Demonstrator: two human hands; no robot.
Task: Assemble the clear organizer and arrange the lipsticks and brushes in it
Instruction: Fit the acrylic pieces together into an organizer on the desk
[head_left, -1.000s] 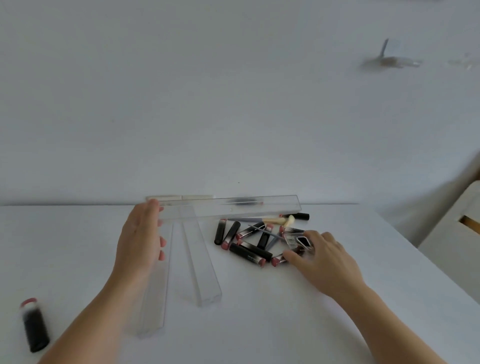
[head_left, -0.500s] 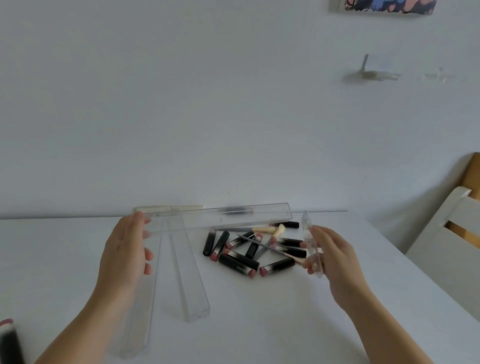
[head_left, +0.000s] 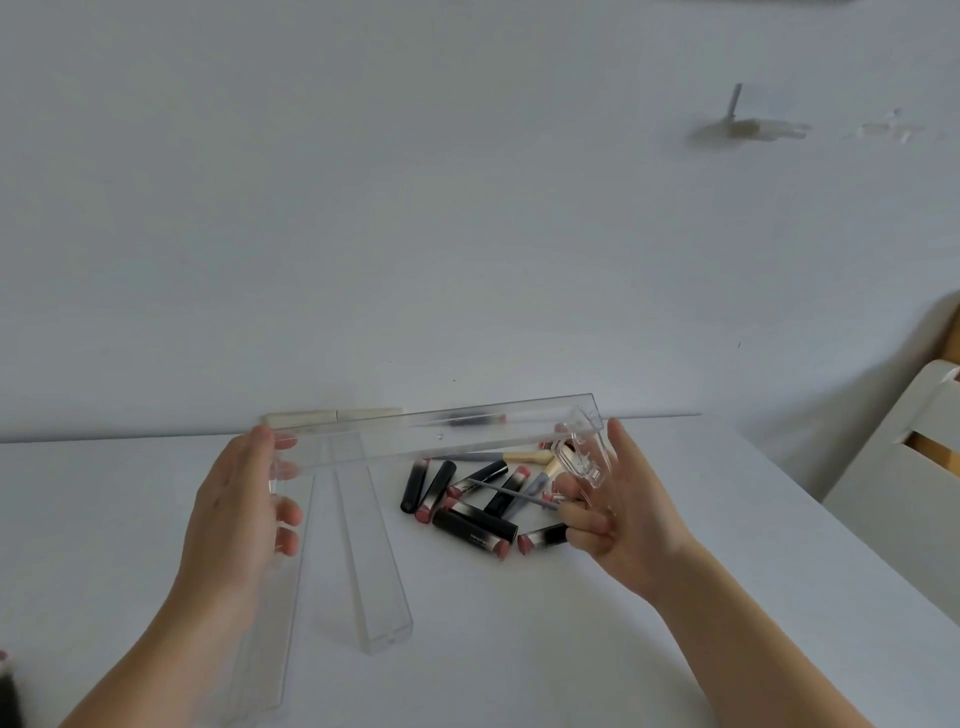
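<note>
**Clear tray lifted between both hands**

We held a long, clear, rigid plastic organizer tray (head_left: 431, 436) above the white counter (head_left: 597, 623), running left to right. Our left hand (head_left: 236, 514) gripped its left end, fingers curled round the edge. Our right hand (head_left: 621, 512) pinched a small clear plastic end piece (head_left: 587, 457) against the tray's right end. Two more narrow clear plastic trays (head_left: 371, 561) lay flat on the smooth counter below, side by side, their long sides running away from us. Just right of them sat a loose heap of glossy black cylindrical lipsticks with pink tips (head_left: 475, 530), crossed by slim grey-handled brushes with pale bristles (head_left: 524, 457).
</note>
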